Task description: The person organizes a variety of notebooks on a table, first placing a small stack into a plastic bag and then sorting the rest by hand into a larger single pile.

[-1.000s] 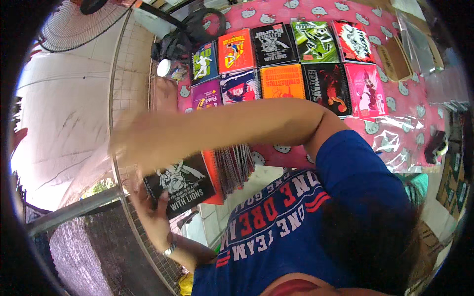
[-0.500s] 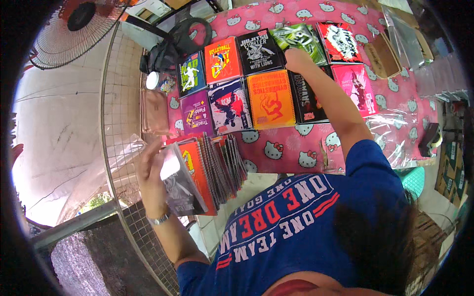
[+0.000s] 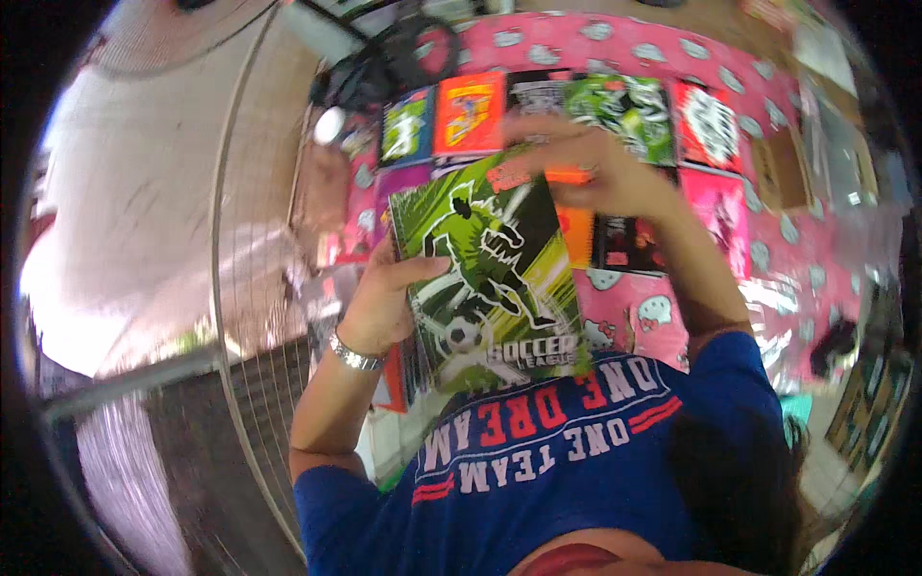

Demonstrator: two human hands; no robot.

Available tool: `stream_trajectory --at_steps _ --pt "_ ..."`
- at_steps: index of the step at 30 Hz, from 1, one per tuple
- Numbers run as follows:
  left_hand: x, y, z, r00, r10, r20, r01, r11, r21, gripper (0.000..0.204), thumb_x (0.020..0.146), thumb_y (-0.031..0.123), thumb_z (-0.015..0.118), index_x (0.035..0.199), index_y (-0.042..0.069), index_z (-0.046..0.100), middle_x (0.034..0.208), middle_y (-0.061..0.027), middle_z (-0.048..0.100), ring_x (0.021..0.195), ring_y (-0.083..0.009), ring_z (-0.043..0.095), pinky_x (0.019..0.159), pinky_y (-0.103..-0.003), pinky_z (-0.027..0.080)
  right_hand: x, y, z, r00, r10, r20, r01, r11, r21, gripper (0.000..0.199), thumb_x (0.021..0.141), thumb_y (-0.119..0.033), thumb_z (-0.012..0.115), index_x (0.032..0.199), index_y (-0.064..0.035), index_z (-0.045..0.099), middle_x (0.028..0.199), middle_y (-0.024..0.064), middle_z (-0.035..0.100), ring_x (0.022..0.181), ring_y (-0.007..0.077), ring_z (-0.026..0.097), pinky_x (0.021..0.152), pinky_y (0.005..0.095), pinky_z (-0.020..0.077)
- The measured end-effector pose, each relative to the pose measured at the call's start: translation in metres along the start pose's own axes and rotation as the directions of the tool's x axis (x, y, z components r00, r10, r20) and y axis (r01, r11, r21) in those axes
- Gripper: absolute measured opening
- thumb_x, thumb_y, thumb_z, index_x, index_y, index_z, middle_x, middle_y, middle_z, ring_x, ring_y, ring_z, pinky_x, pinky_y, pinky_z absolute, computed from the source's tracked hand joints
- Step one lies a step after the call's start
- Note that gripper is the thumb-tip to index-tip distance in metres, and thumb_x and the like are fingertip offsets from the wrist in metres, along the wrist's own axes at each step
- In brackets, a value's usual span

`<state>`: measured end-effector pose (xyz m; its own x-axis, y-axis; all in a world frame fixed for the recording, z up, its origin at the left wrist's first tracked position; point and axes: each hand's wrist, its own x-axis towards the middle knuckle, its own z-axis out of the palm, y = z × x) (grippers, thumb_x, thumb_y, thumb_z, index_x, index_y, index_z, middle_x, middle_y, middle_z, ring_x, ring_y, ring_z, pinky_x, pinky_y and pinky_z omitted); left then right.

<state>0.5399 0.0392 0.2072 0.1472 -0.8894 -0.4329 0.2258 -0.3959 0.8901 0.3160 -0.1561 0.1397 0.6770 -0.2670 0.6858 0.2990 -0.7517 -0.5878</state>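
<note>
A spiral notebook with a green and black soccer-player cover point(image 3: 490, 298) is held up in front of my chest. My left hand point(image 3: 379, 298) grips its left edge, with the thumb lying on the cover. Just beyond the notebook's top edge is my right hand point(image 3: 595, 168), its fingers smeared by motion; whether they touch the notebook I cannot tell. Behind them, sports-themed notebooks lie in rows, among them an orange-red one point(image 3: 469, 115), a green one point(image 3: 619, 115), a red one point(image 3: 708, 125) and a pink one point(image 3: 718, 216). Spiral edges of more notebooks show beside the held one.
A pink cat-patterned cloth point(image 3: 653, 312) covers the table. A black bag point(image 3: 384, 77) and a round white object point(image 3: 329, 125) sit at its far left. At the right are a brown cardboard piece point(image 3: 780, 168) and clear plastic point(image 3: 850, 144). Wire mesh point(image 3: 259, 384) runs along the left.
My left hand has moved right from beside the standing notebook stack and now holds up the soccer notebook. My right hand has drawn back from the far row. The view has shifted and blurred.
</note>
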Motion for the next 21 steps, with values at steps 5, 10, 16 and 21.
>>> stream_trajectory --at_steps 5,10,16,21 --pt "-0.072 0.036 -0.089 0.739 0.387 -0.552 -0.487 0.872 -0.04 0.064 0.068 0.017 0.064 0.126 -0.004 0.046 0.111 -0.0201 0.059 0.095 -0.0279 0.063 0.084 -0.04 0.053 -0.258 0.196 -0.167 0.558 0.428 -0.711 -0.821 0.162 -0.547 0.051 0.079 -0.031 0.062 0.121 -0.0027 0.054 0.113 0.0219 0.059 0.103 0.0345 0.059 0.084 0.0409 0.049" --pt "-0.108 -0.026 -0.15 0.744 0.341 -0.574 -0.064 0.892 0.447 0.05 0.077 0.009 0.066 0.123 -0.001 0.048 0.111 -0.008 0.059 0.101 -0.0167 0.057 0.084 -0.03 0.048 -0.376 0.224 -0.224 0.179 0.715 -0.676 -0.899 -0.16 -0.407 0.064 0.079 -0.056 0.057 0.112 -0.0004 0.062 0.105 0.0257 0.063 0.101 0.0419 0.06 0.087 0.0473 0.047" --pt "-0.085 -0.043 -0.157 0.867 0.291 -0.404 -0.047 0.856 0.514 0.077 0.08 -0.001 0.066 0.144 0.001 0.024 0.143 -0.0169 0.035 0.126 -0.0224 0.042 0.103 -0.032 0.036 -0.212 0.169 -0.174 0.407 0.416 -0.813 -0.879 -0.062 -0.472 0.029 0.088 -0.033 0.053 0.101 -0.0093 0.061 0.092 0.0249 0.064 0.083 0.0409 0.064 0.072 0.0509 0.0503" --pt "-0.081 -0.039 -0.155 0.773 0.492 -0.402 -0.151 0.757 0.636 0.059 0.079 -0.001 0.067 0.133 0.0 0.043 0.119 -0.0139 0.056 0.099 -0.0146 0.056 0.079 -0.026 0.049 -0.005 -0.028 -0.042 0.631 -0.025 -0.775 -0.358 0.877 -0.32 0.04 0.089 -0.006 0.058 0.127 -0.0057 0.045 0.116 0.0128 0.058 0.1 0.02 0.058 0.083 0.0315 0.0466"
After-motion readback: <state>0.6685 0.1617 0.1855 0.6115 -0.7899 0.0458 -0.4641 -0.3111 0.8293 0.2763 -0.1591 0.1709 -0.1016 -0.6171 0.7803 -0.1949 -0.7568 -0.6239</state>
